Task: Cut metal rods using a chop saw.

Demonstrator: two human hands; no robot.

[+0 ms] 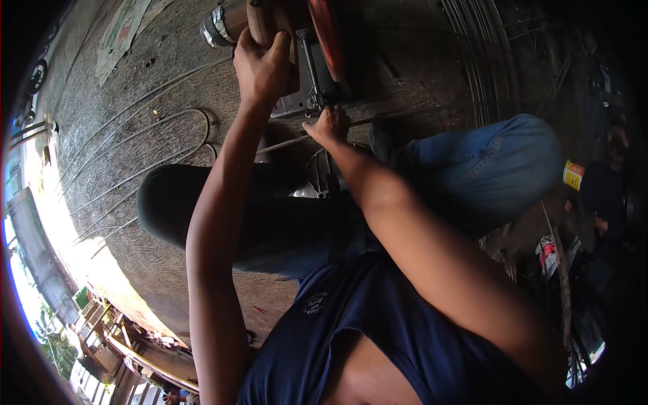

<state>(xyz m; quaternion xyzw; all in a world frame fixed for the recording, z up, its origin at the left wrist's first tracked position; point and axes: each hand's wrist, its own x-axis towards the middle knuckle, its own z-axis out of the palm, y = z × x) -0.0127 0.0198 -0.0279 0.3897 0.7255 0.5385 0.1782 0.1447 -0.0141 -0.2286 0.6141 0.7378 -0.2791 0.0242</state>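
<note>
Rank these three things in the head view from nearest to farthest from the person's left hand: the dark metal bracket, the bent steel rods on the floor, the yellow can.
1. The dark metal bracket: right beside the left hand, on its right.
2. The bent steel rods: on the floor, lower left of the hand.
3. The yellow can: far off at the right edge.

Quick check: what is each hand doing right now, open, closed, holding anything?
Left hand: closed around the handle of the cut-off saw.
Right hand: fingers resting on a thin metal rod at the saw's base; whether it grips cannot be told.
</note>
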